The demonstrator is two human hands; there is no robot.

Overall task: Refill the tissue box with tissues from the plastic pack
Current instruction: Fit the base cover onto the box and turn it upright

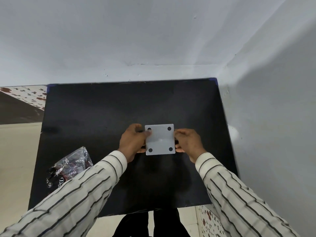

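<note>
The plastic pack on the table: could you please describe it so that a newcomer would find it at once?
Start at the black table set against the white wall. Near its left edge, partly under the striped left sleeve, lies the plastic pack. It is crinkled, clear and shiny with printed lettering, unlike the smooth pale square panel with four dark dots held between both hands mid-table.

Beyond my hands the black table (102, 108) lies bare up to the wall (153, 48), open room to reach forward. A side wall (273, 117) closes in right of my right hand (189, 144). The crumpled plastic pack (68, 166) lies left of my left hand (132, 142), beside my sleeve (82, 190).
</note>
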